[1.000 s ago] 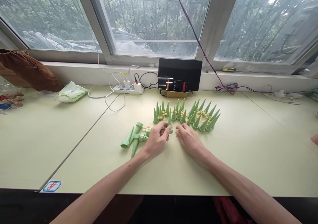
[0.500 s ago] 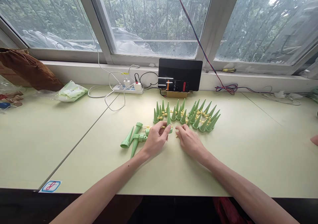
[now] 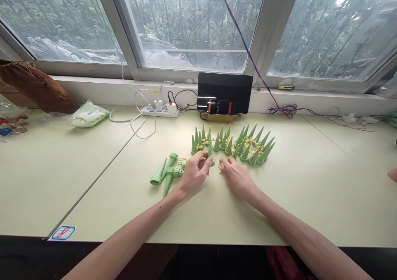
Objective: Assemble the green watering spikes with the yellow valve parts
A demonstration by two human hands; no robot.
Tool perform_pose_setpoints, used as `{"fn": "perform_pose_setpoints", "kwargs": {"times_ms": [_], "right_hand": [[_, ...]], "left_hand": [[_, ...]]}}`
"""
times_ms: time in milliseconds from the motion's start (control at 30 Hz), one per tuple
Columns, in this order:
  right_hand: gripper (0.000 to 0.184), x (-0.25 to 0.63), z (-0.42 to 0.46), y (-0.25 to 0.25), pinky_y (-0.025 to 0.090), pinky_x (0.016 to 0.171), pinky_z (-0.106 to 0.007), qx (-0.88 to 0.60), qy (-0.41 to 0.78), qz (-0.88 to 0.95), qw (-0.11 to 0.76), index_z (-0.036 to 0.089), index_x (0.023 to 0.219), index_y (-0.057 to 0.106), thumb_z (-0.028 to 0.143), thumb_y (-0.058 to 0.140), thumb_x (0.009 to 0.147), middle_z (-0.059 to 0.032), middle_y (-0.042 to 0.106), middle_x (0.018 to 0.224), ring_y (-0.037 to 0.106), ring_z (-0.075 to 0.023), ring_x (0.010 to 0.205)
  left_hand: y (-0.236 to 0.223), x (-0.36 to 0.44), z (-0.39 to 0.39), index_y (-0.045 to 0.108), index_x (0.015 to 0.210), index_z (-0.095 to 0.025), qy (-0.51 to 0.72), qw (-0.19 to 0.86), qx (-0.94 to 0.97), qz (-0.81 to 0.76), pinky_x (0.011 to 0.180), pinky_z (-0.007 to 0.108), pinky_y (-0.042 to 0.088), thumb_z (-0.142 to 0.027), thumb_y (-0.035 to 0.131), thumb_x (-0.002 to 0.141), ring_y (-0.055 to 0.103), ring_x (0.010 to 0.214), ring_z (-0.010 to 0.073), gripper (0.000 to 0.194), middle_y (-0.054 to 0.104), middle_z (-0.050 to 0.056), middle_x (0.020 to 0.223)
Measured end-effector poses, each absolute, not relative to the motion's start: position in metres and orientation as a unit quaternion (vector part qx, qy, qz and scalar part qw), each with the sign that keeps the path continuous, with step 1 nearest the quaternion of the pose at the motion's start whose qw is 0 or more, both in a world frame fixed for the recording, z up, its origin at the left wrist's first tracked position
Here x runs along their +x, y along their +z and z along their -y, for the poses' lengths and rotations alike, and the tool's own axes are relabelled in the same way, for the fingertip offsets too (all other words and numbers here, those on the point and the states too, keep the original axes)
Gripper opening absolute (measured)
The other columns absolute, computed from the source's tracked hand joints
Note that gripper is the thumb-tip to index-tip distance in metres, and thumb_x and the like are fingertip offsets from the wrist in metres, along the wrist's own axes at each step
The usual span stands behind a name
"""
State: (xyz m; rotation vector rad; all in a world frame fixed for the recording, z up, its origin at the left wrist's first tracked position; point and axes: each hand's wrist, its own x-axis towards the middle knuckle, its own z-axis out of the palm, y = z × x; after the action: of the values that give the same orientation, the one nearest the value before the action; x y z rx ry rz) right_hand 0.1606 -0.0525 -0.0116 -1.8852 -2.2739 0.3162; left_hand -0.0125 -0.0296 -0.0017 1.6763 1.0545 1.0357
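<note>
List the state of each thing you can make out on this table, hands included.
Left hand: closed on a green spike, point up
Right hand: fingers curled, yellow piece at fingertips
Grouped green spikes: standing
Loose green spikes: lying down
Black panel: propped up
Small display: lit
Power strip: plugs inserted

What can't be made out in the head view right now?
All in the head view:
Upright green spike: base partly hidden by the left hand.
Yellow piece: too small, partly behind the right hand; grip unclear.
Brown bag: cut off by the left edge.
</note>
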Motion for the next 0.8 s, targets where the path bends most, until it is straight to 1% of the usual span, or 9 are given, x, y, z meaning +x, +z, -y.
{"fn": "perform_pose_setpoints", "kwargs": {"times_ms": [133, 233, 333, 467, 600, 800], "right_hand": [[0.023, 0.161, 0.052, -0.013, 0.038, 0.062, -0.027, -0.63, 0.121, 0.76, 0.107, 0.018, 0.122, 0.054, 0.014, 0.044, 0.102, -0.0106, 0.06, 0.114, 0.063, -0.0181, 0.081], [0.021, 0.161, 0.052, -0.015, 0.039, 0.062, -0.027, -0.629, 0.125, 0.758, 0.119, 0.018, 0.116, 0.056, 0.012, 0.043, 0.101, -0.0098, 0.06, 0.11, 0.062, -0.0176, 0.078], [0.019, 0.161, 0.053, -0.016, 0.039, 0.062, -0.027, -0.628, 0.124, 0.756, 0.135, 0.018, 0.111, 0.057, 0.013, 0.042, 0.101, -0.0088, 0.06, 0.106, 0.06, -0.017, 0.075], [0.017, 0.162, 0.055, -0.013, 0.04, 0.063, -0.027, -0.63, 0.123, 0.75, 0.159, 0.018, 0.112, 0.057, 0.017, 0.044, 0.101, -0.0091, 0.06, 0.107, 0.061, -0.0175, 0.08], [0.016, 0.163, 0.057, -0.008, 0.04, 0.065, -0.028, -0.634, 0.141, 0.747, 0.143, 0.018, 0.112, 0.057, 0.023, 0.045, 0.102, -0.009, 0.061, 0.105, 0.062, -0.0187, 0.082], [0.02, 0.162, 0.059, -0.005, 0.039, 0.064, -0.029, -0.629, 0.138, 0.757, 0.109, 0.018, 0.117, 0.055, 0.02, 0.044, 0.101, -0.0107, 0.06, 0.109, 0.061, -0.0194, 0.081]], "left_hand": [[-0.001, -0.012, 0.03, 0.056, 0.092, -0.018, 0.417, 0.435, 0.675, -0.425, 0.051, 0.023, 0.043, -0.047, 0.053, 0.095, 0.05, 0.049, 0.0106, 0.029, 0.05, -0.004, 0.058], [-0.001, -0.012, 0.03, 0.056, 0.092, -0.018, 0.416, 0.433, 0.677, -0.427, 0.051, 0.023, 0.043, -0.047, 0.053, 0.095, 0.05, 0.049, 0.0107, 0.03, 0.05, -0.004, 0.058], [-0.002, -0.012, 0.03, 0.056, 0.091, -0.018, 0.419, 0.431, 0.676, -0.426, 0.051, 0.024, 0.043, -0.049, 0.053, 0.095, 0.05, 0.049, 0.0111, 0.031, 0.049, -0.004, 0.058], [-0.002, -0.012, 0.03, 0.057, 0.092, -0.018, 0.423, 0.434, 0.673, -0.425, 0.051, 0.024, 0.044, -0.05, 0.054, 0.095, 0.051, 0.049, 0.0115, 0.032, 0.049, -0.004, 0.058], [-0.002, -0.012, 0.03, 0.057, 0.092, -0.018, 0.419, 0.43, 0.677, -0.425, 0.052, 0.024, 0.044, -0.05, 0.053, 0.095, 0.052, 0.05, 0.0116, 0.032, 0.05, -0.004, 0.058], [-0.001, -0.012, 0.03, 0.056, 0.092, -0.017, 0.415, 0.428, 0.681, -0.425, 0.051, 0.023, 0.042, -0.049, 0.053, 0.095, 0.051, 0.05, 0.0112, 0.031, 0.051, -0.004, 0.058]]}}
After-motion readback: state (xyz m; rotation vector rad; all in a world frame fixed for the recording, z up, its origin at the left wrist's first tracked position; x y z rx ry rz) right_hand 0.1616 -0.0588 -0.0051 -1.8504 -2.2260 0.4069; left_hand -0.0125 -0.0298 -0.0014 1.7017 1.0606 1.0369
